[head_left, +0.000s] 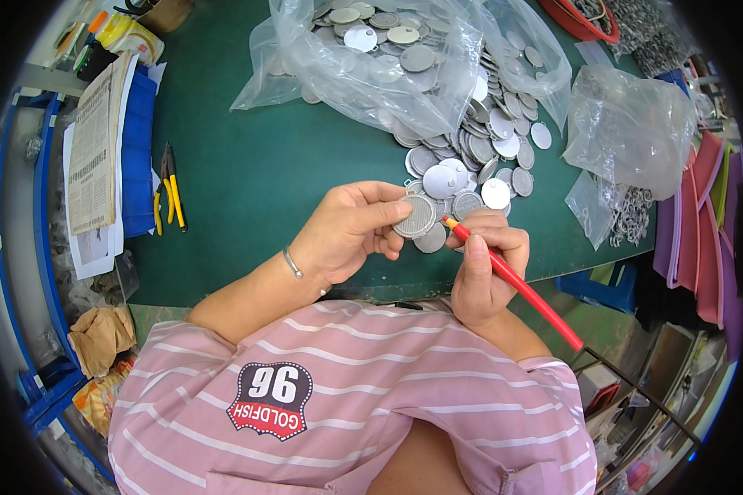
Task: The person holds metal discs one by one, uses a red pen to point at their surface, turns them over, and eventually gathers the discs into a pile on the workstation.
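Observation:
Between the thumb and fingers of my left hand [351, 227] is a round grey metal disc [415, 217] with a raised rim and a textured face. My right hand [489, 268] grips a long red pencil-like stick [524, 289], its tip close to the disc's right edge; whether they touch I cannot tell. Just beyond both hands, a pile of similar metal discs [470, 147] spills over the table, some with smooth pale faces and small loops. More discs fill a clear plastic bag [371, 78] behind the pile.
Yellow-handled pliers [169, 190] lie at left on the green table [223, 165], near a blue bin [140, 148] with papers [99, 157]. To the right are a clear bag [631, 115], metal rings [633, 216] and a red basin [582, 21]. A blue stool [600, 286] stands below the table edge.

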Tool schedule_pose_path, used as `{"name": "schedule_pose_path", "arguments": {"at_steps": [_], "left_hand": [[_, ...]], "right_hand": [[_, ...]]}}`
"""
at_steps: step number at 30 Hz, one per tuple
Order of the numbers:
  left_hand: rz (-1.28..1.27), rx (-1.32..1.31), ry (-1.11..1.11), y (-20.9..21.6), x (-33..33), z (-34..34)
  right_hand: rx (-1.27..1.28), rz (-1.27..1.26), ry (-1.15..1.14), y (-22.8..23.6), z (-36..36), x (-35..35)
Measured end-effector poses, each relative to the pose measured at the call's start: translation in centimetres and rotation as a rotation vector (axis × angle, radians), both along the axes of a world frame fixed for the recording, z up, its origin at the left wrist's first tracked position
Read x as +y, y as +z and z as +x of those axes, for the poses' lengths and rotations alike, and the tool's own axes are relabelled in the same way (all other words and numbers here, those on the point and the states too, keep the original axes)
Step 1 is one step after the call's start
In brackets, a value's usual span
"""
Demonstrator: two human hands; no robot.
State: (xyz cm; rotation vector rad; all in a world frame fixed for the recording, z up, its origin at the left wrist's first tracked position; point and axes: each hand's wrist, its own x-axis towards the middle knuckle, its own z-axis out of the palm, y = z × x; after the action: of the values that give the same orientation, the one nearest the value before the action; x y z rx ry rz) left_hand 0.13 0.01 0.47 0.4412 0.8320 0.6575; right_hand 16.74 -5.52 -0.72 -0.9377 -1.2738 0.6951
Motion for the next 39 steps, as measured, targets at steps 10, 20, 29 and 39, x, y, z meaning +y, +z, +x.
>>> {"name": "schedule_pose_path", "arguments": {"at_steps": [10, 20, 29, 39], "left_hand": [[-0.019, 0.020, 0.032, 0.1, 0.2, 0.0], [0.035, 0.028, 0.061, 0.2, 0.1, 0.0], [0.088, 0.022, 0.073, 0.0, -0.2, -0.1], [0.150, 0.056, 0.095, 0.1, -0.2, 0.2]], "right_hand": [[-0.046, -0.010, 0.013, -0.1, -0.1, 0.0], [-0.124, -0.033, -0.052, -0.5, -0.3, 0.3], [-0.252, -0.024, -0.066, 0.2, 0.4, 0.2], [-0.129, -0.051, 0.002, 0.1, -0.1, -0.2]]}}
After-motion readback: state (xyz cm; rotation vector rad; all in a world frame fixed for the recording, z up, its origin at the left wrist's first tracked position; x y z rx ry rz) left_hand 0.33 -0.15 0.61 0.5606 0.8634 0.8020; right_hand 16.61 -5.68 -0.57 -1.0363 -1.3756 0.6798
